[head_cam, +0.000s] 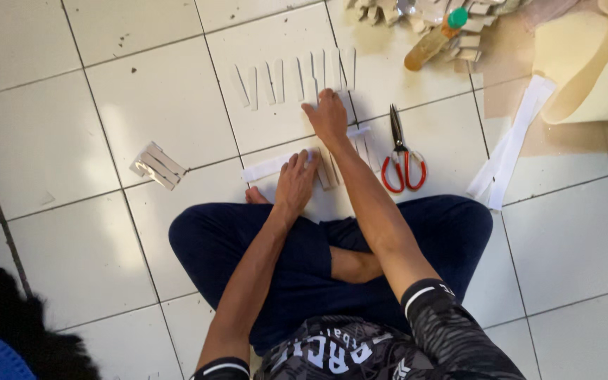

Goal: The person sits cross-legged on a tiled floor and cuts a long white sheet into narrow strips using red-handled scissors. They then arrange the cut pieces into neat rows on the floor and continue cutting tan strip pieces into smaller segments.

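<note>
- Two bare hands work low over the white tiled floor (107,91), the person sitting cross-legged in dark blue trousers (248,246).
- Left hand (295,181) lies flat, fingers spread and relaxed, pressing on the end of a long white strip (269,167) that runs out to the left of its fingertips; it grips nothing.
- Right hand (327,118) reaches further forward, palm down, fingers loosely extended; its fingertips touch the near ends of a row of cut white strips (293,79) that fans away just beyond them. Whether it pinches one strip cannot be told.
- Between the two hands, beside the left fingers, lies a small stack of short strips (328,169).
- Red-handled scissors (402,158) lie closed on the floor just to the right of the right wrist, untouched.
- Well left of the left fingers sits a small bundle of strips (156,166).
- Far beyond the right fingers lies a bottle with a green cap (434,39) among scraps.
- Further right, a cream sheet (585,63) curls, with long white strips (511,144) beside it.
</note>
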Available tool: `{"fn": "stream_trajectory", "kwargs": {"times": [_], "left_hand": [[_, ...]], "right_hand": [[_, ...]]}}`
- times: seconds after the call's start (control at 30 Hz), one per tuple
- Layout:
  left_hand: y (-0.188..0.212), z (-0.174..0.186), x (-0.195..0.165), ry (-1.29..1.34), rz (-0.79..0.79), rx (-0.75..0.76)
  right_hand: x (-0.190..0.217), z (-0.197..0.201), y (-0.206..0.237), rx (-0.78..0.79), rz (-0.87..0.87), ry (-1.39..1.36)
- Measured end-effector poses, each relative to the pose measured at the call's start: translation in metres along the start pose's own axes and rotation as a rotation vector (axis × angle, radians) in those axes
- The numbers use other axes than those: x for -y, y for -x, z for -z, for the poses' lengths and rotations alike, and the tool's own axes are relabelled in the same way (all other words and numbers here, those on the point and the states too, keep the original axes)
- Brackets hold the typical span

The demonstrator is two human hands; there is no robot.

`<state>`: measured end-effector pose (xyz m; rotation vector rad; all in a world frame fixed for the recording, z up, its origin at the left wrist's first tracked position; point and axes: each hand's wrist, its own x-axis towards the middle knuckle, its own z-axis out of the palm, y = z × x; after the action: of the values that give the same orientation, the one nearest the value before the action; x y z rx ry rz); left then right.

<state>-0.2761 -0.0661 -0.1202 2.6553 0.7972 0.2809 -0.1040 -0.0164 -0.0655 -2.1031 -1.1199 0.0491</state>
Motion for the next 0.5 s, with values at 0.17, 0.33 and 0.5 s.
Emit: {"fn": "stream_trajectory", "kwargs": {"times": [0.17,0.33,0.5], "left_hand": [[-0.006,0.000,0.009,0.253,0.160,-0.058],[-0.014,-0.008,0.016,0.103,0.199,-0.202],[-0.025,-0.012,0.015,0.171,0.229,-0.082]], "right_hand": [[-0.010,0.002,-0.014,0.199,-0.322,-0.154],[-0.056,0.044,0.019,0.040,-0.237,-0.302],[-0.074,0.084,0.087,0.104,-0.308,-0.428]]}}
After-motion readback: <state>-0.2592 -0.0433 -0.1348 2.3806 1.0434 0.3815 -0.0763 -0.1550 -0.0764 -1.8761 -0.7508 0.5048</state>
